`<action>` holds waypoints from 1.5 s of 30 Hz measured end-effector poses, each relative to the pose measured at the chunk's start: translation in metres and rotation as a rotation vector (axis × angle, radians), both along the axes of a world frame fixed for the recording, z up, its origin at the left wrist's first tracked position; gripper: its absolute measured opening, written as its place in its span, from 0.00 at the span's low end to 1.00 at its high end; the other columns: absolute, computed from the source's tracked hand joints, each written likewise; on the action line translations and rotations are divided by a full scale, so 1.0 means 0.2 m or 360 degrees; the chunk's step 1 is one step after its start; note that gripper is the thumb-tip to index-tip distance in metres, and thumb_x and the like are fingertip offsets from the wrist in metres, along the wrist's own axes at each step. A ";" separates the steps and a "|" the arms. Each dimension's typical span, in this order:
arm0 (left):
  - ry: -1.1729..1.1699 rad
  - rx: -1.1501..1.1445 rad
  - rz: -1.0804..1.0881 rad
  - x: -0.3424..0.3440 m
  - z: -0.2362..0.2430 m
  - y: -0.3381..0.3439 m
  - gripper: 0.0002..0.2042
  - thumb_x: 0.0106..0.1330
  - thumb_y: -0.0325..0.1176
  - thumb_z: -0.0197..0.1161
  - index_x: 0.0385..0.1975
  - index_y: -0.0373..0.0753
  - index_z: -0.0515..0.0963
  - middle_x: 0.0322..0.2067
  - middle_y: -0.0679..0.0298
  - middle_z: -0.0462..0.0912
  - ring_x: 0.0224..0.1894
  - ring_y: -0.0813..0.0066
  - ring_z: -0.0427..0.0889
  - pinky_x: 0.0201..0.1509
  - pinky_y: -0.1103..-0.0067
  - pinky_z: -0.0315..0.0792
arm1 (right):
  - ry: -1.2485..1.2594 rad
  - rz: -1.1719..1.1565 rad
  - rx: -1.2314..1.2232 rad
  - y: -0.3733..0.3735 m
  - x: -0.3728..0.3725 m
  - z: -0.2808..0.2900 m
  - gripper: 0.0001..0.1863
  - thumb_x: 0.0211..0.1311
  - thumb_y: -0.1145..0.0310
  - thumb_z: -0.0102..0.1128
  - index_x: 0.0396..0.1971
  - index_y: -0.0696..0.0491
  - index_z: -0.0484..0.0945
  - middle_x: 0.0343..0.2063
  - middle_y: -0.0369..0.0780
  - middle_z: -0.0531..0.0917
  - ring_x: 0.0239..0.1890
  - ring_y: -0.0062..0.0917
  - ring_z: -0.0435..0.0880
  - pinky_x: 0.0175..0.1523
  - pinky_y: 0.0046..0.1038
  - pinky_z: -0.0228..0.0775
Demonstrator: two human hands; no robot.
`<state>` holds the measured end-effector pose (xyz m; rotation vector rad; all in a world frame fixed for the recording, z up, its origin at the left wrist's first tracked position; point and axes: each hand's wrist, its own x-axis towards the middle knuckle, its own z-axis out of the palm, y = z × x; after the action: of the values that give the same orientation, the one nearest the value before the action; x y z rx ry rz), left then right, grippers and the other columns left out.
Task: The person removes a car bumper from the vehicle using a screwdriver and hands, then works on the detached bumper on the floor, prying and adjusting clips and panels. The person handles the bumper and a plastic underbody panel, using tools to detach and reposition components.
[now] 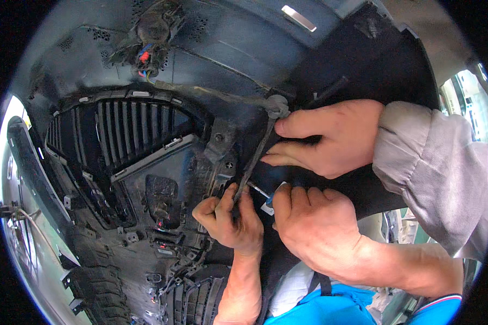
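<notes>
My left hand (228,219) pinches the lower end of a dark strip (256,154) on the inside of a black vehicle panel (217,65). To its right, my right hand (314,230) is closed on a screwdriver with a blue handle (280,196), its metal shaft pointing up-left toward my left fingertips; the tip's exact seat is hard to make out. Above them, another person's hand (331,138) in a grey sleeve (428,173) reaches in from the right, fingers at the strip and on the dark felt-like liner (363,65). A round grey fitting (276,106) sits above that hand.
A slatted grille (124,132) fills the upper left. A housing with red connectors (146,57) sits at the top, wiring and more connectors (168,244) lower down. A pale metallic body panel (27,227) stands at the far left. Blue clothing (320,306) shows at the bottom edge.
</notes>
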<state>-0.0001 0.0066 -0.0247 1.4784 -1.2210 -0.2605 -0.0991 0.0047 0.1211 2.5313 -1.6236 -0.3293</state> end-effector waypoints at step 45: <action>-0.0048 0.0079 -0.0092 0.04 0.03 0.02 0.15 0.51 0.25 0.77 0.39 0.40 0.85 0.35 0.58 0.72 0.37 0.61 0.73 0.40 0.72 0.69 | 0.0018 -0.0369 0.0708 -0.08 0.08 0.20 0.19 0.52 0.60 0.70 0.35 0.56 0.75 0.30 0.45 0.81 0.33 0.37 0.87 0.34 0.36 0.77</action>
<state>0.0085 0.0097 -0.0194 1.4959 -1.2911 -0.3104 -0.0835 -0.0107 0.1612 2.6209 -2.0369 -0.8089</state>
